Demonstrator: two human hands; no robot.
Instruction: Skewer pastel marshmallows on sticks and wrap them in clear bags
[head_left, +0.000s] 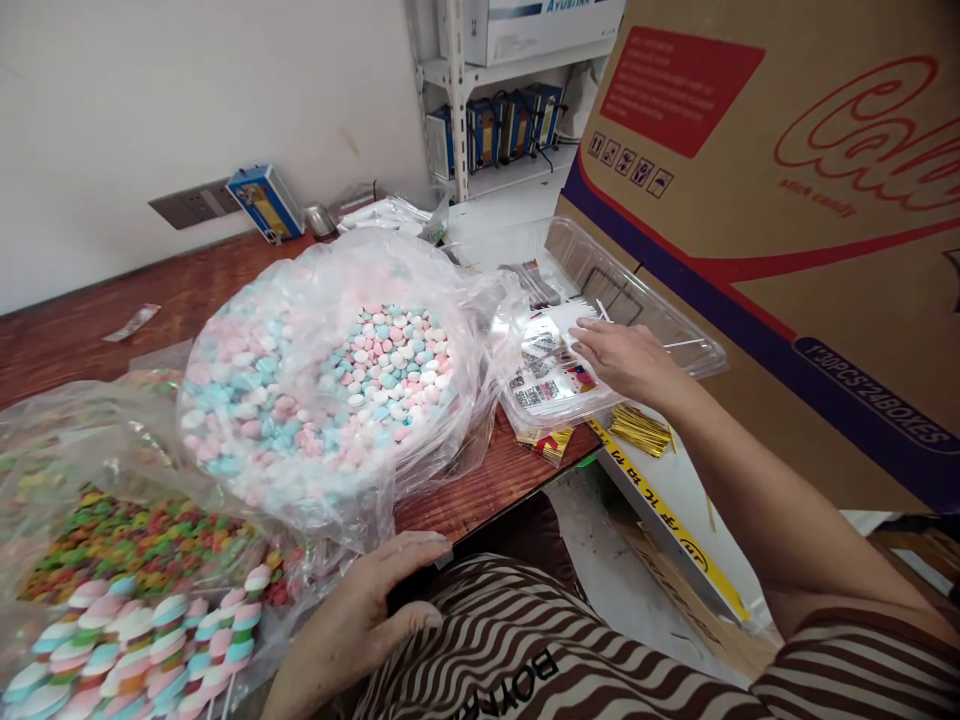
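Note:
My left hand (367,610) rests by the table's front edge with nothing in it, thumb apart from the stretched fingers. Beside it lie marshmallow skewers (142,650) in pink, white and blue. My right hand (630,360) reaches over a clear plastic tray (697,350), fingers extended above white sticks and printed packets (551,365); I see nothing gripped in it. Between the hands and further back sits a big clear bag (330,250) of pink, white and blue candies (397,360). An open bag of colourful gummy rings (142,540) lies at the left.
A tall cardboard carton (750,160) stands at the right. Gold twist ties (641,430) lie below the tray, near a yellow-labelled strip (675,530). Against the wall are a blue box (264,205) and a metal cup (320,221). White shelving (456,100) stands at the back.

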